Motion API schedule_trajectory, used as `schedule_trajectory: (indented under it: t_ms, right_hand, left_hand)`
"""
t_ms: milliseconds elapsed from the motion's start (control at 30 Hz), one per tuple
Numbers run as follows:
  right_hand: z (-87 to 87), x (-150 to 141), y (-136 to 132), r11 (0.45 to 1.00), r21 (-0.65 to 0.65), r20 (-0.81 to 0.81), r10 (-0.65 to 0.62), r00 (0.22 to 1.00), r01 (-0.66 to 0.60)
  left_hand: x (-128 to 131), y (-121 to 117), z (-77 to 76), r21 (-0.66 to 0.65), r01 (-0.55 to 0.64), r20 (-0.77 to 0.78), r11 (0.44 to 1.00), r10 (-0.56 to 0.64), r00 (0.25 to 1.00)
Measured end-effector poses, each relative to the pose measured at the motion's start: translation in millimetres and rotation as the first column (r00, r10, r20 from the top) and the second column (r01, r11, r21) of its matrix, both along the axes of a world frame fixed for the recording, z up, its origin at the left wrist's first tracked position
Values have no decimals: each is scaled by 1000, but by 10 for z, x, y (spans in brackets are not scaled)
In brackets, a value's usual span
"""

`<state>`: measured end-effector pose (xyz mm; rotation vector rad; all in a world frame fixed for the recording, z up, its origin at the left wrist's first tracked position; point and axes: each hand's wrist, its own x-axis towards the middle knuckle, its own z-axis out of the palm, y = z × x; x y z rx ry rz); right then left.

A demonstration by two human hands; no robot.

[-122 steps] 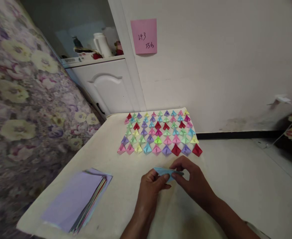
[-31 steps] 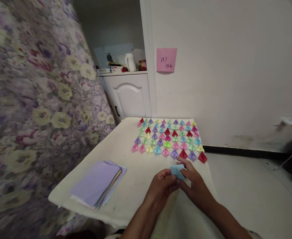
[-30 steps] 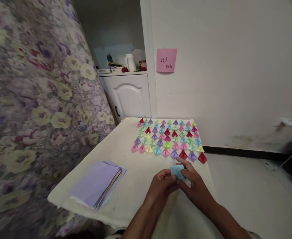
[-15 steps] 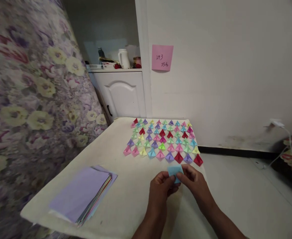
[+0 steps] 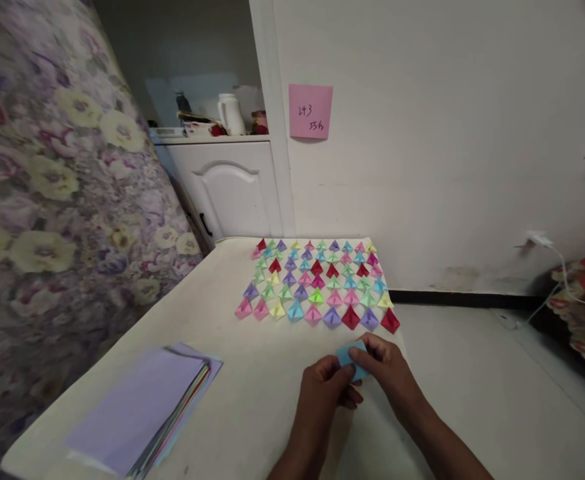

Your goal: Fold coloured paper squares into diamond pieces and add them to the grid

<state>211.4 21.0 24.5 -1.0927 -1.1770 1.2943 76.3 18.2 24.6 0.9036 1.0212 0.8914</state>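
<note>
A small blue piece of folded paper (image 5: 346,355), roughly square, is held above the near right part of the table. My left hand (image 5: 326,383) pinches its lower left side, thumb on top and fingers underneath. From the right, my right hand (image 5: 383,360) grips the paper with its thumb pressed on the face and the fingers behind it. Both thumbs cover part of the paper. Just beyond the hands, several rows of small folded paper pieces (image 5: 317,297) in pink, red, purple, green, yellow and blue lie on the table.
A stack of coloured paper sheets (image 5: 145,403), purple on top, lies at the left of the cream-covered table (image 5: 207,313). A floral curtain (image 5: 62,200) hangs at the left. Behind stand a white cabinet (image 5: 232,187) and a wall with a pink note (image 5: 310,112).
Four seconds ago the blue paper was a flat, pointed shape; now it shows as a small square. Both hands have shifted their grip and turned it slightly. The camera view has swung too.
</note>
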Motion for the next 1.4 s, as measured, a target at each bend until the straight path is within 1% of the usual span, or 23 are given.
schedule_trajectory:
  t_ms: [167,333,433,500,600,733,933,1033,1133,1400]
  right_hand:
    - [-44,72,53,999,-34,38,6,999,-5]
    - [1,54,43,999,-35,48,31,998,-29]
    - [41,23,24,996,-62,38,65,997,-62]
    - [58,17,17,997,-63,73,56,996,-51]
    - [64,23,16,999,-34,147,10,989,-5]
    - [59,23,11,1000,-3,179,-9,984,10]
    - [133,47,-40,983,91,166,-173,971,159]
    - [178,55,-55,980,138,202,-168,965,142]
    - [191,44,-51,981,151,227,-155,962,122]
    - [166,36,-36,983,164,251,-127,960,87]
  left_hand:
    - [12,24,-47,-8,70,-60,997,-71,996]
    - [9,1,-21,29,65,-101,997,-62,993]
    - [-4,-10,6,39,78,-102,996,-73,992]
    - [-8,-14,23,40,75,-101,996,-70,992]
    - [-5,-12,44,28,55,-114,998,-51,992]
    - [-7,-3,60,14,36,-132,999,-34,991]
    - [-32,-9,92,33,-54,-90,998,57,994]
    - [-27,-20,132,41,-79,-81,996,82,993]
    - [-20,-33,164,46,-82,-101,996,87,991]
    - [-15,-34,161,83,-70,-163,994,83,983]
